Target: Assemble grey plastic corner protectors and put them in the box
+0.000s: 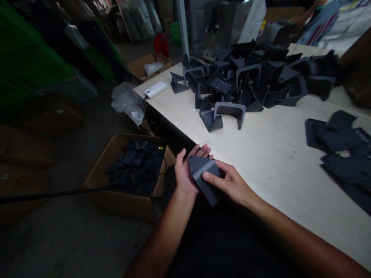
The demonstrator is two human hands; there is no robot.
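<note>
A dark grey bent bracket [206,178] with a folded edge and a small hole near its pointed corner is in front of me, beside the table's edge. Gripping it from the right is my right hand [228,179], thumb on its face and fingers behind. My left hand [187,173] lies palm up under the bracket's left side, fingers stretched out and thumb apart. The bracket rests against that palm. A heap of similar dark brackets [228,117] is on the table beyond my hands.
The pale table [261,154] also holds flat dark plates [344,141] at right and a white power bank [155,90] near its left corner. On the floor at left stands a cardboard box [121,202] filled with dark pieces. A dark cable [72,192] crosses toward it.
</note>
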